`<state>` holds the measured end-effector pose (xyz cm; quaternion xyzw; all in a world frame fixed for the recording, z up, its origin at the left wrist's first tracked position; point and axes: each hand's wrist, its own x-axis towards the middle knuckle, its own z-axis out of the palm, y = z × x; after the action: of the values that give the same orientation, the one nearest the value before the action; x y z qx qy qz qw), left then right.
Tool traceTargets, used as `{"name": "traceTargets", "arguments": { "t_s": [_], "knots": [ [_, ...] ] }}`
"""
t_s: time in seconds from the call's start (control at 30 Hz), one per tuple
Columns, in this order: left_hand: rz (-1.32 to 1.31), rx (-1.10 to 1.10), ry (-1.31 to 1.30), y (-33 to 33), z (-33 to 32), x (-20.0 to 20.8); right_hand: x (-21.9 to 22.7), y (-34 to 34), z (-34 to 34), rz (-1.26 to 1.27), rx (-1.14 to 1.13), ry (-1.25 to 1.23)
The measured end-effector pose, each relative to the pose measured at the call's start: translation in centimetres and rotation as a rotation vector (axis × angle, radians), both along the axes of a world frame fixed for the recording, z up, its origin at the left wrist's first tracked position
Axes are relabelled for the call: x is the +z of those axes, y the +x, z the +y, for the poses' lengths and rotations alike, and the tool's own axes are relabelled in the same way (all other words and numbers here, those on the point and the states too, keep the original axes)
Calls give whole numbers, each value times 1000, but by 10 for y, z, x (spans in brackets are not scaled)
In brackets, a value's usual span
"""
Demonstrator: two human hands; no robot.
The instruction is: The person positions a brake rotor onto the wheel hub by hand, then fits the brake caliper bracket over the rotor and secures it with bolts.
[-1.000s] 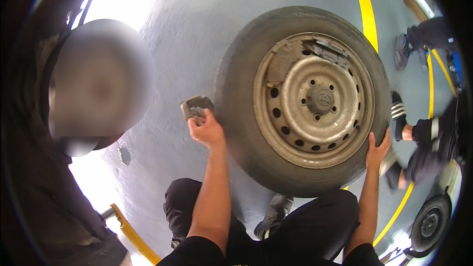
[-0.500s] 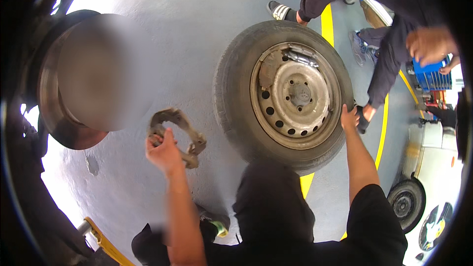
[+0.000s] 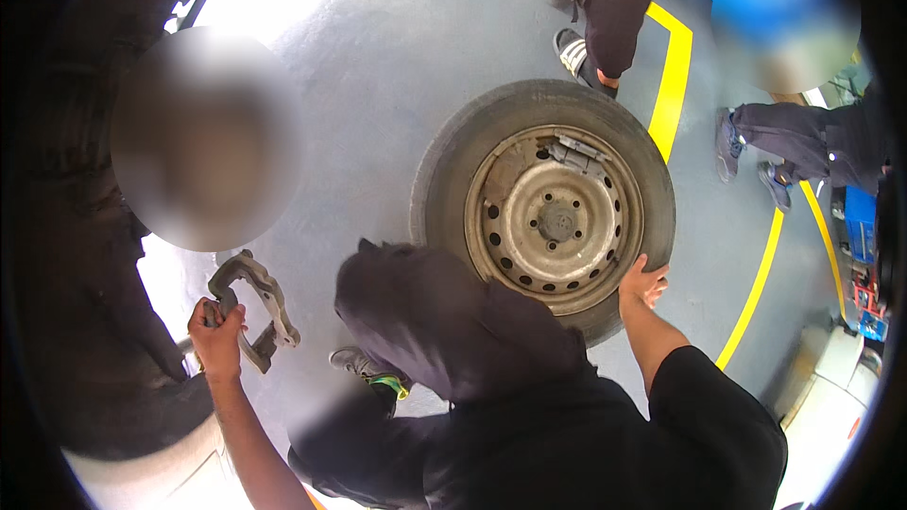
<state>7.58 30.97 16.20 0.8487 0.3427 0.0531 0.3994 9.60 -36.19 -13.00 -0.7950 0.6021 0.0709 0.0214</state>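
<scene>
My left hand [image 3: 217, 329] is closed round one side of a brake caliper bracket [image 3: 269, 293], a grey-brown metal frame held above the floor at the left. A wheel with a worn tyre [image 3: 444, 170] and a dull steel rim [image 3: 567, 269] lies flat in front of me. My right hand [image 3: 644, 283] rests on the tyre's near right side, fingers stretched out, holding nothing visible. On the rim's far part lie a small silvery-grey metal piece [image 3: 578, 153] and a flat brown piece [image 3: 505, 175]; I cannot tell their exact kind.
Dark vehicle underparts [image 3: 85, 255] fill the left side; a blurred patch hides part of them. Beyond the wheel stands a person in dark trousers [image 3: 614, 19], another person's legs [image 3: 784, 137] farther right. Yellow lines [image 3: 673, 85] cross the grey floor. A white vehicle [image 3: 822, 397] is at the lower right.
My left hand has carried the bracket left, toward the vehicle. My right hand has shifted along the tyre toward me. The person beyond the wheel has moved; the view has turned.
</scene>
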Motion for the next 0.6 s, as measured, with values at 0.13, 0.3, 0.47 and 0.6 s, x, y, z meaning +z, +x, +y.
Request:
{"name": "traceTargets", "arguments": {
  "t_s": [0.13, 0.3, 0.47, 0.6],
  "knots": [
    [-14, 48, -34, -11, 2, 43, 5, 4, 5, -1, -1, -21],
    [-51, 122, -40, -21, -6, 69, -25, 3, 5, -27, 82, -66],
    [-27, 137, -113, -9, -14, 42, -65, -17, -30, -14, 154, -156],
    [-2, 80, -107, -6, -4, 5, -77, -32, -35, -54, 168, -250]
  ]
}}
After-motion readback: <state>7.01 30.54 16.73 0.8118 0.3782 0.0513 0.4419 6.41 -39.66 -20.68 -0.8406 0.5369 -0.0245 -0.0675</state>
